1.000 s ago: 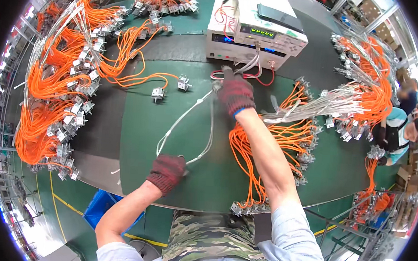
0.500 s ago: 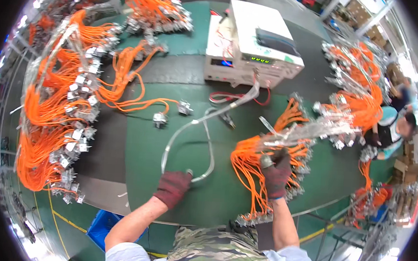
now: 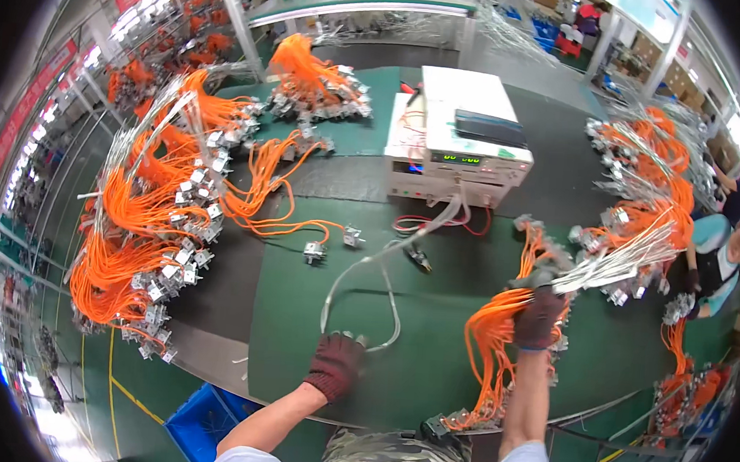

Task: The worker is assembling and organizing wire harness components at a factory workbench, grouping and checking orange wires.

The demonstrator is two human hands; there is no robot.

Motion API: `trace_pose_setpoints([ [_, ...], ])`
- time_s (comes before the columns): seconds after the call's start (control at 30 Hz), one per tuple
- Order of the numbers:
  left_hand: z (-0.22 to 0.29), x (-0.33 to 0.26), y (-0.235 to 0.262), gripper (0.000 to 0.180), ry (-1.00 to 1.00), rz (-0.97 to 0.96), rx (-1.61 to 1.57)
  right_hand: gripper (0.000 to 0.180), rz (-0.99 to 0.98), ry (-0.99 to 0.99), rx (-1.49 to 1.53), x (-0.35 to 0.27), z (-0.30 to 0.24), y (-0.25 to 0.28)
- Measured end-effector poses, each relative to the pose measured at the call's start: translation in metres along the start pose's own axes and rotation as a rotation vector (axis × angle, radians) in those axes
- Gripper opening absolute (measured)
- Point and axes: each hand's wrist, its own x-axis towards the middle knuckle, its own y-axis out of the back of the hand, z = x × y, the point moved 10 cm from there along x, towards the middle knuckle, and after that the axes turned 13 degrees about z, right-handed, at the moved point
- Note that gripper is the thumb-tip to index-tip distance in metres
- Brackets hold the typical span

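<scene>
One maroon-gloved left hand (image 3: 336, 367) is grasping thin white looped cable (image 3: 396, 246); right hand (image 3: 540, 313), four o'clock, clasping orange cables (image 3: 493, 319), likely preventing tangles.

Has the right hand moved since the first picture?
Yes: the right hand has moved from the front of the white instrument stack, right and downward in view, to an orange cable bundle.

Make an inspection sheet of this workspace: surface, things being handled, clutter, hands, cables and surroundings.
Surface: green work surface, dark section at left.
Things handled: pale looped cable; orange cable bundle.
Clutter: dark flat item atop white instrument.
Hands: gloved; left hand at the loop's lower end, right hand on the bundle; grips unclear.
Cables: more orange cables heaped at left.
Surroundings: blue crate lower left; co-worker at right.
</scene>
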Motion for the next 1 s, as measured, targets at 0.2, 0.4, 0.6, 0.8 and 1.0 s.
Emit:
trace_pose_setpoints([
  [0.2, 0.091, 0.028, 0.020, 0.078, -0.084, 0.206, 0.077, 0.031, -0.065, 0.121, -0.081, 0.059, -0.154, 0.108],
  [0.4, 0.253, 0.088, -0.010, 0.068, -0.259, 0.013, -0.061, 0.029, -0.134, -0.217, 0.004, 0.072, -0.247, 0.204],
  [0.6, 0.351, 0.122, -0.017, 0.064, -0.396, 0.046, -0.178, 0.030, -0.348, -0.086, -0.579, 0.132, -0.331, 0.269],
  [0.8, 0.396, 0.134, -0.041, 0.068, -0.389, 0.154, -0.172, 0.029, -0.535, 0.300, -1.492, 0.273, -0.389, 0.295],
  [1.0, 0.416, 0.128, -0.052, 0.066, -0.327, 0.398, -0.235, 0.027, -0.252, 0.850, -2.069, 0.427, -0.347, 0.371],
])
